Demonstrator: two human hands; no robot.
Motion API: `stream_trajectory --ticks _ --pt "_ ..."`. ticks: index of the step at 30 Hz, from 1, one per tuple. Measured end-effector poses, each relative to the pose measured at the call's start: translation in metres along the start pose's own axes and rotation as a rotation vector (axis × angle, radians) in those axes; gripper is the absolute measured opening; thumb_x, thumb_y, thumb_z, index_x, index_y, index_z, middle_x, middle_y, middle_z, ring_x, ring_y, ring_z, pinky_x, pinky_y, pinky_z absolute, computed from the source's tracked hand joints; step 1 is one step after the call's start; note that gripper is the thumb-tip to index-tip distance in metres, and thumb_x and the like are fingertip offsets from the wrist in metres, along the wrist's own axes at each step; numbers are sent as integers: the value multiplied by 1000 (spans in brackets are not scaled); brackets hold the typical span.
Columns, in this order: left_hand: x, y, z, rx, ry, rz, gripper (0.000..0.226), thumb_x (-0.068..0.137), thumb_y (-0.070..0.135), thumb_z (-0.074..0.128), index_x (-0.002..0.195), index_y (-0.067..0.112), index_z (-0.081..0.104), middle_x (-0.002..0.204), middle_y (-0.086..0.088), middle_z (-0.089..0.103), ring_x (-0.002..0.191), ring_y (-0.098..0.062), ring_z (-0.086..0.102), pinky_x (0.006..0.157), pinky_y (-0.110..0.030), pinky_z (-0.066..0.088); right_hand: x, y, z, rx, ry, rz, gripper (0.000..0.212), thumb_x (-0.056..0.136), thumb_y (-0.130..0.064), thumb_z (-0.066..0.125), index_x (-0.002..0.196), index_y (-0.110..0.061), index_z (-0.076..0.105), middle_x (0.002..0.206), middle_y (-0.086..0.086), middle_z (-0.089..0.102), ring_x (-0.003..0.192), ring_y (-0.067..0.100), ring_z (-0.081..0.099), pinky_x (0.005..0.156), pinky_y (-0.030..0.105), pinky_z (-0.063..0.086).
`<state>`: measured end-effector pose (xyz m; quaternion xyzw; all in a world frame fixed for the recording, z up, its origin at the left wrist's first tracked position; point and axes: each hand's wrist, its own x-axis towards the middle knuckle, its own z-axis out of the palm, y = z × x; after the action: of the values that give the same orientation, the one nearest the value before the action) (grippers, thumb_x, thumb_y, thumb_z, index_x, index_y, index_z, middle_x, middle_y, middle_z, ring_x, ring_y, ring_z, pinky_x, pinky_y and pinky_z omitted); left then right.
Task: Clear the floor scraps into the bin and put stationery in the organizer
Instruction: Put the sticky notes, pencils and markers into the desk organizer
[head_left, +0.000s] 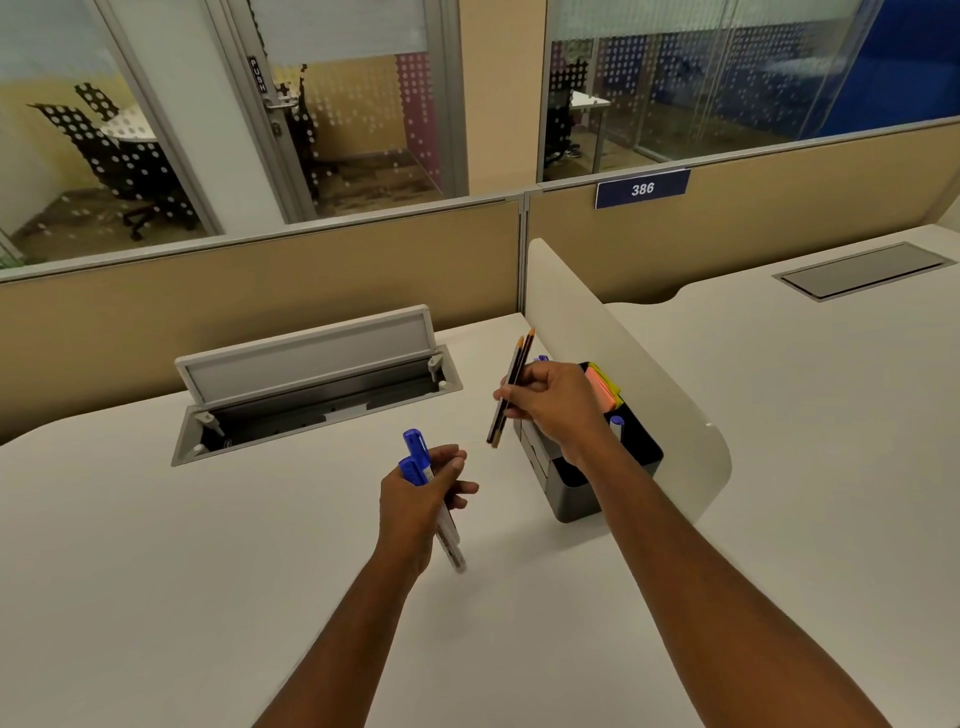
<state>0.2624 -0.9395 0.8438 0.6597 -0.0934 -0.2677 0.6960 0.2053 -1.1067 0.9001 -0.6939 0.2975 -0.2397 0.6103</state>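
Note:
My left hand (415, 499) grips two blue-capped pens (423, 467), caps pointing up and away, white barrels running down past my wrist. Two dark pencils (511, 387) are pinched in my right hand (556, 405), held tilted just left of and above the black desk organizer (576, 493). The organizer stands against the curved white divider and holds pink and yellow sticky notes (605, 387) and a blue-capped pen (617, 423). My right hand hides much of the organizer's top. No floor scraps or bin are in view.
A white desk (208, 571) spans the foreground. An open cable tray (317, 395) with its lid raised sits at the back. The curved white divider (623, 353) separates the neighbouring desk, which has a closed cable hatch (862, 270). Tan partition panels stand behind.

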Motion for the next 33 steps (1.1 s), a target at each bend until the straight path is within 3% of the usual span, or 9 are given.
stream_trajectory --ticks 8,12,17,20,29,33 --pt "-4 -15 -6 -11 75 -36 16 90 14 62 103 6 66 90 -11 75 59 -18 67 54 -25 55 27 -10 -18 -294 366 -274 10 83 -19 71 86 -10 70 78 2 74 67 12 70 64 26 58" --pt "-9 -23 -11 -12 115 -66 15 90 13 61 102 6 66 85 -9 75 57 -16 67 52 -24 54 54 -9 -26 -387 436 -308 15 83 -17 70 96 -9 72 90 6 75 76 19 69 73 30 55" --pt "-12 -30 -19 -41 158 -82 16 90 12 61 103 4 66 87 -12 75 58 -18 67 53 -25 54 85 13 -22 -463 334 -201 19 85 -14 68 102 -7 71 98 10 74 86 26 68 81 35 55" --pt "-11 -32 -24 -38 182 -73 15 90 13 61 103 5 66 87 -10 75 57 -16 68 52 -24 55 95 27 -16 -514 262 -156 19 86 -13 67 102 -5 71 98 11 73 79 21 63 75 26 48" --pt "-8 -38 -37 -25 229 -86 14 90 13 61 101 7 67 84 -7 75 58 -17 69 55 -25 55 99 57 -12 -650 102 -55 17 86 -12 67 99 -2 69 97 14 71 76 19 56 70 25 43" --pt "-6 -40 -36 -22 224 -91 11 90 13 62 99 9 67 82 -6 76 58 -17 69 54 -25 55 99 60 -12 -694 -2 -58 16 87 -13 67 99 -3 70 98 14 70 89 27 63 80 34 49"
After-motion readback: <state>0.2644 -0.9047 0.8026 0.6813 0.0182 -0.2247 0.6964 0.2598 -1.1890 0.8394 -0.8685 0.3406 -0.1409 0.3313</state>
